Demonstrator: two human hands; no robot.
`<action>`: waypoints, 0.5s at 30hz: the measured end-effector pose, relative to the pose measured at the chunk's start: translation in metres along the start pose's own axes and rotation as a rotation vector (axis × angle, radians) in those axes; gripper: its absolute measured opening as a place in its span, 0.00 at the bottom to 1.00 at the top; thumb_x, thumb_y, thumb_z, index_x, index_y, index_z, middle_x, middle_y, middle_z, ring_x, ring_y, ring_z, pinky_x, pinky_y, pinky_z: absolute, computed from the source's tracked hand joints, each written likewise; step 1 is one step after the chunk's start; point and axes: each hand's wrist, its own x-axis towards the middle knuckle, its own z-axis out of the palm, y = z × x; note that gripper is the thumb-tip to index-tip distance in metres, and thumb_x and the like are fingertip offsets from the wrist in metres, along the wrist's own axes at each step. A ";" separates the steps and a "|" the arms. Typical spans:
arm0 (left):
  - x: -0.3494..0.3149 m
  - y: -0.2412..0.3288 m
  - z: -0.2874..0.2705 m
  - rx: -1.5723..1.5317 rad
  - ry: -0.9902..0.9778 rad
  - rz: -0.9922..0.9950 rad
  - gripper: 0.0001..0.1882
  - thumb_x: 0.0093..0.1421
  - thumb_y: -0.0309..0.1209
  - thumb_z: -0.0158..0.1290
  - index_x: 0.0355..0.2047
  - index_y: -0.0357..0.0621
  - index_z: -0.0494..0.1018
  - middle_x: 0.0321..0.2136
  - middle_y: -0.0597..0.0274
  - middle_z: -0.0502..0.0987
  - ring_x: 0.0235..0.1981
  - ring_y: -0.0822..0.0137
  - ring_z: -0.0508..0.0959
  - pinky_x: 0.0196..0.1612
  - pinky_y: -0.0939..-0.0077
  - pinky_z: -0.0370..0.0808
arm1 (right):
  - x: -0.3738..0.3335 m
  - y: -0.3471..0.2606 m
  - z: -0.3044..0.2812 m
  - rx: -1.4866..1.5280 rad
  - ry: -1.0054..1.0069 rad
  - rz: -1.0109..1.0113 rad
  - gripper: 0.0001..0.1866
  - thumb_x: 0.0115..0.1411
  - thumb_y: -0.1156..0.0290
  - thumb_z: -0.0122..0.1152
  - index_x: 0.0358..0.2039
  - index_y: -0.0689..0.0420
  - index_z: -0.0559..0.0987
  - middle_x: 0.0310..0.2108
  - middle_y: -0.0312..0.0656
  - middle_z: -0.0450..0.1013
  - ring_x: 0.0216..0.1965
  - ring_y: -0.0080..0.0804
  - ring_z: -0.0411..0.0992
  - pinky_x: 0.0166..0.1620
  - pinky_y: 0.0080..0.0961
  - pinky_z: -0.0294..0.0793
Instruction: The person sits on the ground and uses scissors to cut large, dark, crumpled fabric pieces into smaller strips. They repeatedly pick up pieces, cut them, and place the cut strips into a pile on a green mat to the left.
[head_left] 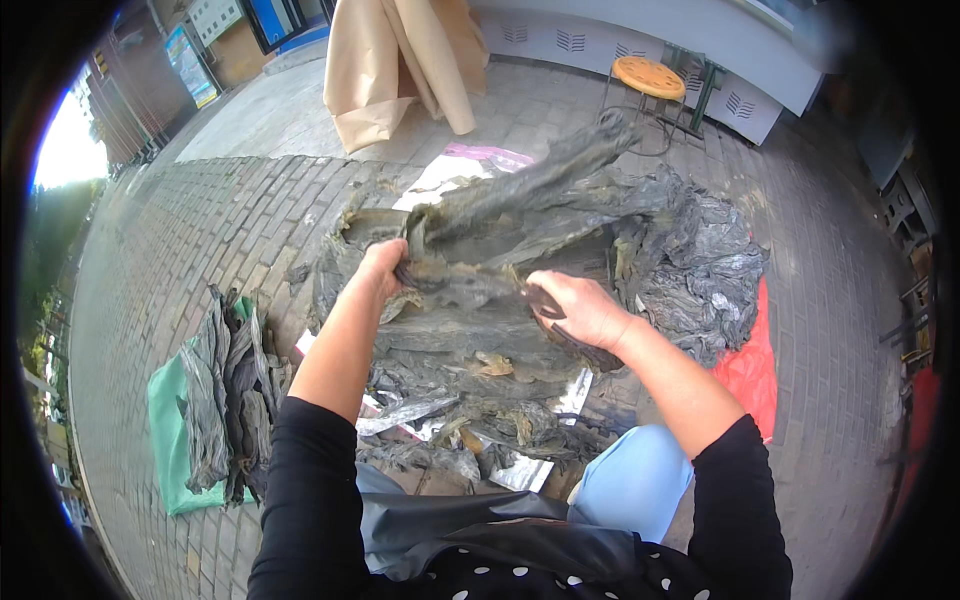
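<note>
Dark wrinkled sheet (465, 287) (blurred, possibly dried leaf) stretches between left hand (384, 264) and right hand (582, 308), both curled around it.

On my feed, grey folds (465, 285) are hiding the fingertips of the left hand (383, 265); dark strands are covering part of the right hand (592, 312); the long grey strip (545, 180) is blurring, so I'm not tracing its ends; the big heap (700, 260) is overlapping the red sheet (755, 375), a smaller pile (235, 390) the green sheet (172, 435); the upper edge is cutting off the brown drape (362, 60).
</note>
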 end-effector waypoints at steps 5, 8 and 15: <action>0.010 0.076 0.044 -0.264 -0.224 0.135 0.10 0.46 0.17 0.42 0.31 0.38 0.62 0.26 0.53 0.67 0.16 0.64 0.68 0.16 0.72 0.71 | -0.008 0.018 -0.004 0.022 0.094 0.053 0.23 0.52 0.71 0.63 0.47 0.52 0.67 0.35 0.48 0.74 0.35 0.47 0.76 0.36 0.37 0.75; -0.037 0.191 0.108 -0.161 -0.346 0.429 0.08 0.51 0.20 0.45 0.33 0.37 0.60 0.26 0.56 0.68 0.17 0.69 0.70 0.24 0.70 0.75 | 0.028 0.009 -0.074 0.013 0.469 -0.041 0.20 0.54 0.73 0.62 0.46 0.54 0.68 0.25 0.48 0.72 0.26 0.43 0.74 0.32 0.31 0.72; -0.127 0.283 0.117 -0.217 -0.850 0.868 0.09 0.56 0.28 0.48 0.31 0.35 0.74 0.24 0.56 0.77 0.28 0.60 0.78 0.32 0.65 0.77 | 0.058 -0.034 -0.145 0.098 0.700 -0.182 0.16 0.58 0.73 0.60 0.46 0.55 0.70 0.24 0.37 0.69 0.25 0.20 0.67 0.31 0.21 0.70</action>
